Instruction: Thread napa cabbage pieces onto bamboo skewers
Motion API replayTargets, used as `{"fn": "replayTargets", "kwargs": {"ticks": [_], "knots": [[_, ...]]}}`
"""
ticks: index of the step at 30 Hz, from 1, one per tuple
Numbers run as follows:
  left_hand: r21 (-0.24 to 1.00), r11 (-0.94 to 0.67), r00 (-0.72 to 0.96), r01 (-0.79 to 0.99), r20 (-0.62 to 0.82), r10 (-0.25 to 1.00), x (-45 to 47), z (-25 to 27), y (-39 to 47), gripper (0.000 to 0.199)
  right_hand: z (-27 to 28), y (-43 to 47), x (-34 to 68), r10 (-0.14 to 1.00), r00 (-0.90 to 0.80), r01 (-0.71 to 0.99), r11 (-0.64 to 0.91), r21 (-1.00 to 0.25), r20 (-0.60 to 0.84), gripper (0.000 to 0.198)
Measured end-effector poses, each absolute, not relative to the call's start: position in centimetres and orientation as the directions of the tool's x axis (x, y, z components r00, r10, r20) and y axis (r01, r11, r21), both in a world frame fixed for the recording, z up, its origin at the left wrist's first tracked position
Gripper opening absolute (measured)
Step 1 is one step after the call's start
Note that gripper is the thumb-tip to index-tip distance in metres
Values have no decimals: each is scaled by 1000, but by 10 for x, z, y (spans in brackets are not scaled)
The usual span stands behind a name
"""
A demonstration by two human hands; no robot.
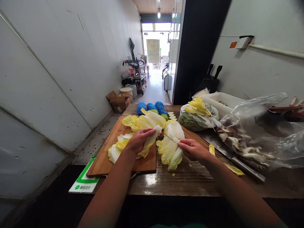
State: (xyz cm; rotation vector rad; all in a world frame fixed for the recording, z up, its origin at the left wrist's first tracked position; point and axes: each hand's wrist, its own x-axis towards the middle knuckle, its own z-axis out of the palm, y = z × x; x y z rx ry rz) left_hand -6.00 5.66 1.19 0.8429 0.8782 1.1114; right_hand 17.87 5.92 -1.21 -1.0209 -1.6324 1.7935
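Observation:
My left hand is closed on the white stem end of a napa cabbage leaf, held above the cutting board. Between my two hands runs a thin bamboo skewer; its left end meets the stem of that leaf. My right hand pinches the skewer's other end, where pale cabbage leaves hang over the table. Whether the skewer passes through the left leaf cannot be made out. More yellow-white cabbage leaves lie on the board.
Vegetables in blue netting sit at the table's far edge beside white slices. On the right are many skewers, a long knife, a bag of greens, a white tub and mushrooms by clear plastic.

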Motion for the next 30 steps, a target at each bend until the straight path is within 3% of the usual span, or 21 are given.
{"fn": "replayTargets", "kwargs": {"ticks": [11,19,30], "knots": [[909,257,247,-327,-180,952,-54,7,56,19,-13,59,177,770,-603,110,-180,-977,-210,43],[890,140,52,-434,-131,990,-64,5,63,16,-11,63,184,794,-579,95,-159,-983,-184,40],[895,170,67,-412,-156,986,-54,8,58,15,-9,59,181,785,-591,130,-133,-983,-184,36]]}}
